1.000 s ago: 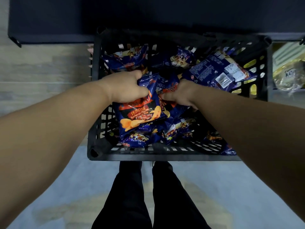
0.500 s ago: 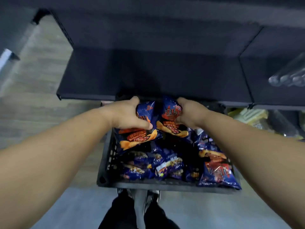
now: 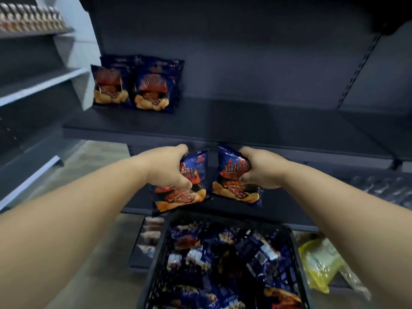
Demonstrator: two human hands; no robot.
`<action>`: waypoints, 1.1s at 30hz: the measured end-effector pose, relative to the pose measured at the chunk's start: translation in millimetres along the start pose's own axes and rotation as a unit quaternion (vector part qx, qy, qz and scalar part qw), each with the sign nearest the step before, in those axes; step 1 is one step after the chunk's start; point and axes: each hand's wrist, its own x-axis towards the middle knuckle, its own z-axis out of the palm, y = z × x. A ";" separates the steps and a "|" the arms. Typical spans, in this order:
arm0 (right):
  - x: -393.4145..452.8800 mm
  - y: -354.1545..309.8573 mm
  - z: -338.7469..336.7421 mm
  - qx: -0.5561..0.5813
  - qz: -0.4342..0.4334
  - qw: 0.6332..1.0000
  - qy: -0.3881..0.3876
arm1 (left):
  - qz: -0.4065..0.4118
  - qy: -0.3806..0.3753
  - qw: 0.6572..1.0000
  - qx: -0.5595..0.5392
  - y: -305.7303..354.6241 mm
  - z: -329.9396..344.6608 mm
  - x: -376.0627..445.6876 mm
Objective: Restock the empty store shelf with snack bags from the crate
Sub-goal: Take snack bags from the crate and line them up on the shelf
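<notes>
**Both hands full in front of the dark shelf**

My left hand grips one blue snack bag from above, fingers curled over its top half and thumb pressed onto its printed front, so the orange chip picture hangs below my palm. My right hand pinches a second blue bag by its right edge, thumb on the front and fingers wrapped behind. I hold the two bags side by side, close together with a narrow gap between them, both tilted slightly and facing up toward me, above the far end of the black crate.

The crate sits low in front of me and is filled with more blue snack bags lying jumbled in all directions, some showing their backs. Beyond my hands runs the dark shelf, mostly bare, with a small group of matching bags standing upright at its far left end, leaning against the back wall; two face forward in the front row with others behind them.

To the left stands a grey shelf unit, with a blurred row of small bottles on its top level. At the lower right, beside the crate, lie yellow packets on a low shelf.
</notes>
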 end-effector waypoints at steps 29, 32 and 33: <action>140.3 -175.0 -88.4 -0.044 -0.061 0.982 0.176 | -0.056 0.135 0.984 0.106 -184.9 -180.6 41.5; 157.9 -188.9 -84.3 -0.046 -0.049 0.986 0.150 | -0.058 0.106 0.987 0.102 -203.3 -187.1 56.8; 161.8 -192.9 -83.1 -0.047 -0.044 0.988 0.143 | -0.054 0.096 0.989 0.096 -209.0 -187.3 62.6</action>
